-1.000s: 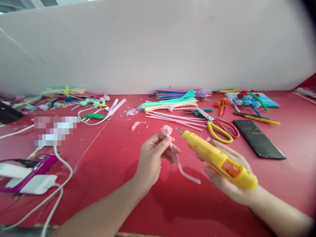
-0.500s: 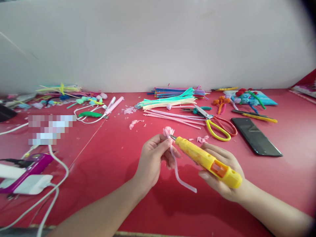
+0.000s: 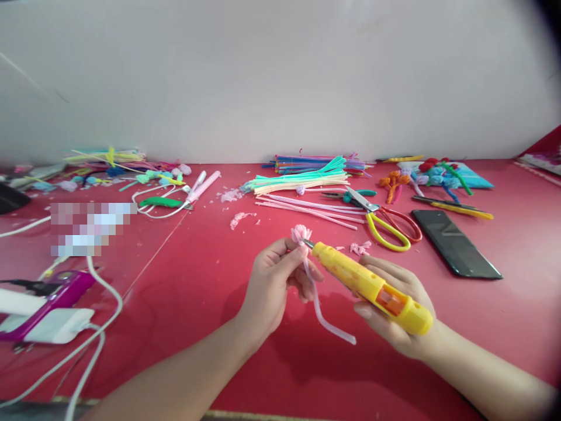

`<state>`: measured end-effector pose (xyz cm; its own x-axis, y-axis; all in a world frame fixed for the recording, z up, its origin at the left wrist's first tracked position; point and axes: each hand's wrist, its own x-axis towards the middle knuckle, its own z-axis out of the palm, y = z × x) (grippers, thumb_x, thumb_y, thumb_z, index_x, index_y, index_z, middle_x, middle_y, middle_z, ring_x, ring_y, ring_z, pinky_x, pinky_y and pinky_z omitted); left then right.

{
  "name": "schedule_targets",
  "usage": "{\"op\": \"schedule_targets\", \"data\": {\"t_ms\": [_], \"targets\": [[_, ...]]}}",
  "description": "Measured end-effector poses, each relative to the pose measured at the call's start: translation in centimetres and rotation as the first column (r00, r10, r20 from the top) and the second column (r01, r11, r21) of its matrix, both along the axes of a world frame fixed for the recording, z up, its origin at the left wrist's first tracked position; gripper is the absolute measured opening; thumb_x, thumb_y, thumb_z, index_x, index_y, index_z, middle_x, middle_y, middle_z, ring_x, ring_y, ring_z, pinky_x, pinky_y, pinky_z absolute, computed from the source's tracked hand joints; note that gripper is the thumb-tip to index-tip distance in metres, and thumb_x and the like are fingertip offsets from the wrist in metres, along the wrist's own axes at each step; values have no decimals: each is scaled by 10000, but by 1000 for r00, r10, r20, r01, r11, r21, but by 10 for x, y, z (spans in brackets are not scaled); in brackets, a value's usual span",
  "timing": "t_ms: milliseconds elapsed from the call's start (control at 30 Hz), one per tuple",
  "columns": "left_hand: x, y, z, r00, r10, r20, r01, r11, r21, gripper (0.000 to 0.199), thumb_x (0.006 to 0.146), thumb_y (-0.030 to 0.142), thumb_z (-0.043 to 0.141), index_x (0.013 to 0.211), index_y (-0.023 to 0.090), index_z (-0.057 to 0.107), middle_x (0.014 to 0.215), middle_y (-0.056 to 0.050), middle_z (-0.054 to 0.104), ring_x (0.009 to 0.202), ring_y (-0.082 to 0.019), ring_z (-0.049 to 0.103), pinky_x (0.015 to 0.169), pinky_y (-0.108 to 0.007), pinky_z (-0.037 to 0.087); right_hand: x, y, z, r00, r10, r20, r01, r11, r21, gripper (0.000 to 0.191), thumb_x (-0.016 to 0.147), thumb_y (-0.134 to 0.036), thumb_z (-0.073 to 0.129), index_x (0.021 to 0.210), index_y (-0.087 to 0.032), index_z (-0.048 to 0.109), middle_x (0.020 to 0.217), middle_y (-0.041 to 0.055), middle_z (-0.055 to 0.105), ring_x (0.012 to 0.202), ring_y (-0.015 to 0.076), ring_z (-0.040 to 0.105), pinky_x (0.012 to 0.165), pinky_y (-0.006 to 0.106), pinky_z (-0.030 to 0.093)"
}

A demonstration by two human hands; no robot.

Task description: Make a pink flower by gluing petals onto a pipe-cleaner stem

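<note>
My left hand pinches a small pink flower just under its petals. From the flower a pale pink stem curves down to the right, its end hanging free. My right hand is wrapped round a yellow glue gun, whose metal tip is at the base of the petals. Whether any glue comes out is too small to tell. Pink scraps lie on the red table behind the glue gun.
Scissors and a black phone lie at the right. Bundled pipe cleaners lie at the back. Leftward are a pink hair straightener, white cables and a purple power strip.
The flower and glue gun have shifted very slightly to the right. The stem's free end has swung a little to the right. Both hands keep their hold.
</note>
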<state>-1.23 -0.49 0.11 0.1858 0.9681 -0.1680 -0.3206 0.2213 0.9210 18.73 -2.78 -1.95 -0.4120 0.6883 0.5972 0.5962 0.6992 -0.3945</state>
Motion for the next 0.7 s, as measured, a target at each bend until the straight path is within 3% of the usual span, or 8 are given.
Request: {"op": "schedule_targets", "data": {"t_ms": [233, 700], "targets": [[0, 0, -1, 1000, -7, 19, 6, 1000, 14, 200, 809, 311, 607, 705, 170, 511, 559, -5, 671, 345, -80, 535, 350, -159, 392, 0, 1, 0, 1000, 7, -7, -7, 1000, -2, 251, 864, -404, 537, 705, -214, 498, 668, 38, 587, 646, 191, 601, 535, 305, 454], [1, 0, 3, 1000, 16, 4, -16, 1000, 23, 188, 794, 311, 614, 718, 166, 522, 556, -12, 672, 357, -101, 558, 361, -179, 420, -1, 2, 2, 999, 33, -17, -33, 999, -42, 223, 859, -367, 540, 715, -213, 468, 647, 12, 523, 597, 158, 515, 597, 309, 460]]}}
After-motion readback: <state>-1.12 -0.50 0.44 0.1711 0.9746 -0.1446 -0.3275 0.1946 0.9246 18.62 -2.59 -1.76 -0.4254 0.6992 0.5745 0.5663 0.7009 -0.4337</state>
